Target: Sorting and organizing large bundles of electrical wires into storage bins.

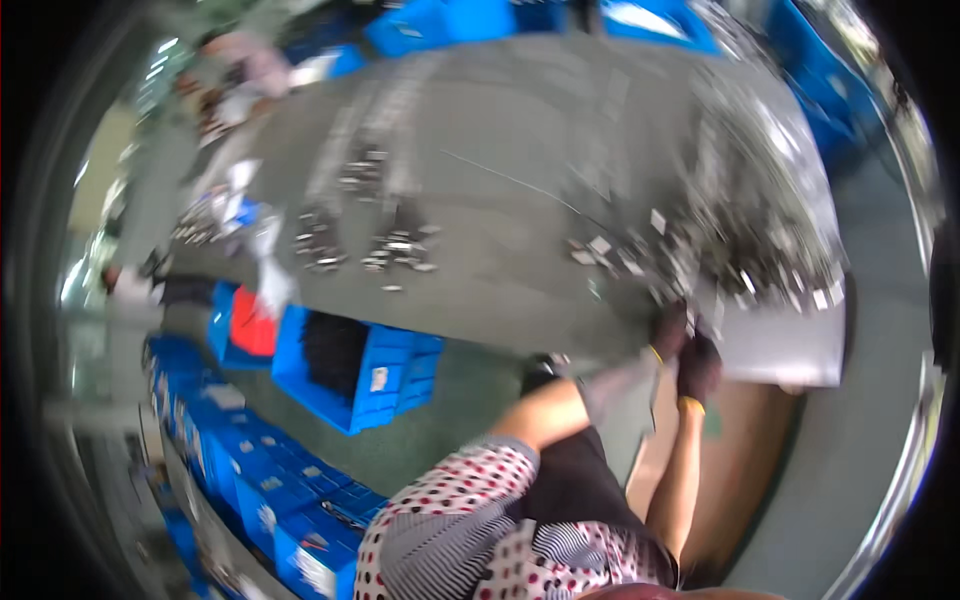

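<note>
Right hand: dark-gloved right hand (698,366) sits at the table's near edge, yellow cuff showing at the wrist; the picture is smeared, so whether the fingers are spread or closed on anything cannot be told.
Left hand: gloved left hand (668,330) is just beside the right one, at its 10 o'clock, and a touch deeper over the table edge; its grip is also too blurred to call.
Nearest parts: the heap of small metal parts (745,235) lies at 12 to 1 o'clock from both hands, its near fringe just beyond the fingertips.
Which hand is nearer: the left, by a hair, since it reaches further in toward the heap.
Long axis: the heap runs in a band from 11 o'clock down to 4 o'clock along the table's right side; single pieces are too blurred to give a lie.
Other parts: smaller clusters of metal pieces (395,248) sit well apart, at 9 to 10 o'clock from the hands.
Surface: a grey table (520,130), wide and flat, with a pale sheet (790,350) at its near right corner.
Room: blue plastic bins (350,370) stand on the floor at 8 o'clock, more stacked along the left, and blue crates (440,22) line the far side.
</note>
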`<state>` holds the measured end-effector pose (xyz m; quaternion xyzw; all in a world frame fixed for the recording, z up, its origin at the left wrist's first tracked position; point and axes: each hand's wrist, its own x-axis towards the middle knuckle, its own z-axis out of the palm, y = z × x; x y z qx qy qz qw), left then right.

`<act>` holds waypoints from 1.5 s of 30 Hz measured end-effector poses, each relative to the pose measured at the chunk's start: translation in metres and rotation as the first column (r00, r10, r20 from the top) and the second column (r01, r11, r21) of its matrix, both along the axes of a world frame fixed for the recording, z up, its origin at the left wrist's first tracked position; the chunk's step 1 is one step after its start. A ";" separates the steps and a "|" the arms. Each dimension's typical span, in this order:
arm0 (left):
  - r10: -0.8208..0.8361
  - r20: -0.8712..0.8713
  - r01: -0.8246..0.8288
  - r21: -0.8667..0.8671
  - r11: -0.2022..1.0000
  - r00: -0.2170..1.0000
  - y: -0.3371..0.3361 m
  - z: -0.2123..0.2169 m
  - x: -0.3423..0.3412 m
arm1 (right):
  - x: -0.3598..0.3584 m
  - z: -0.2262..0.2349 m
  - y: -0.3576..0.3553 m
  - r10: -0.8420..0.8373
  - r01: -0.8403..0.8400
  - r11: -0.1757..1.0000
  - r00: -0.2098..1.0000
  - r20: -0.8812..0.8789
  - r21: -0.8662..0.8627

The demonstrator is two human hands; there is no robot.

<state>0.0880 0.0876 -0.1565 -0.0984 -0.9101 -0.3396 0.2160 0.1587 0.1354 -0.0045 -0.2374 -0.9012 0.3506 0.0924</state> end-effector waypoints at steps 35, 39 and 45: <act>-0.492 0.619 -0.116 0.686 0.718 0.613 0.001 0.090 -0.123 | -0.009 0.068 0.020 0.128 -0.137 0.924 0.991 -0.047 -0.358; -0.390 0.718 -0.307 0.633 0.711 0.577 0.031 0.135 -0.148 | 0.108 0.058 0.046 0.066 0.042 0.832 0.983 0.173 -0.553; 0.056 0.202 -0.087 0.153 0.984 0.978 0.038 0.073 -0.180 | 0.164 -0.005 0.070 0.453 -0.470 0.861 0.882 0.128 0.193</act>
